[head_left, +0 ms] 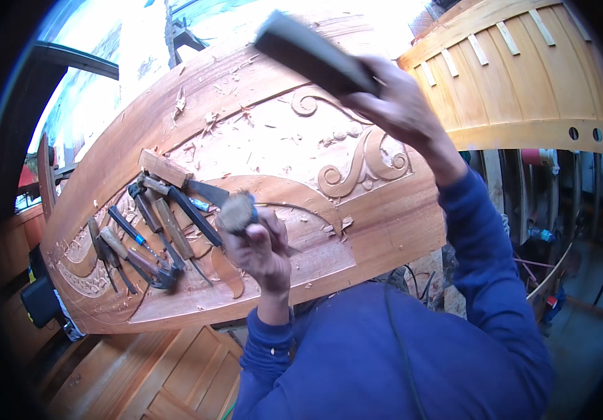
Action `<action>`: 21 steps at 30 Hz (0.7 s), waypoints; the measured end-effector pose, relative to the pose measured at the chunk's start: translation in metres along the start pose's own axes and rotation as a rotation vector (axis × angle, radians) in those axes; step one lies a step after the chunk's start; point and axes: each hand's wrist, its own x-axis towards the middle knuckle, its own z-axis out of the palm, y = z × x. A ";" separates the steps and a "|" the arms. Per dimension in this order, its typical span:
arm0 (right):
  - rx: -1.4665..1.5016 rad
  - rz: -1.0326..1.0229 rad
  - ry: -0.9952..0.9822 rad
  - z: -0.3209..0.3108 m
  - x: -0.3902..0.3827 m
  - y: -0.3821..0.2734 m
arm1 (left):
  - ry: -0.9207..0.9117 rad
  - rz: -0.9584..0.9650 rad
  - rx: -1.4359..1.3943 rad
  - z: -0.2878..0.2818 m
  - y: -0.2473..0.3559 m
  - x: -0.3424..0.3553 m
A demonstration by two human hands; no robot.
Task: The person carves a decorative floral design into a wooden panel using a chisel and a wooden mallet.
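My left hand [258,246] is closed round a carving chisel [237,212] above the carved panel. The round, worn wooden end of its handle points up, and most of the blade is hidden behind my fingers. Raised over the far part of the panel, my right hand [403,105] grips a dark, block-shaped wooden mallet [308,56], slightly blurred. The reddish wooden panel [392,227] has scrolls and leaves in relief [347,175], with pale shavings scattered across it. Where the chisel's edge meets the wood, if it does, I cannot tell.
Several chisels [173,227] and other hand tools lie in a cluster on the panel's left part, beside a wooden-handled tool with a broad blade [207,190]. A slatted light wooden door [518,84] stands at far right. Another panelled door [200,371] lies below the near edge.
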 end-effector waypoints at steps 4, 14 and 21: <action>0.884 0.363 0.321 -0.041 -0.107 0.014 | -0.015 -0.074 -0.063 0.029 -0.011 0.045; 0.931 0.697 0.740 -0.031 -0.280 0.027 | -0.590 -0.058 0.100 0.091 -0.040 0.050; 0.797 0.817 0.622 -0.029 -0.303 0.029 | -0.115 0.025 0.005 0.084 -0.025 0.102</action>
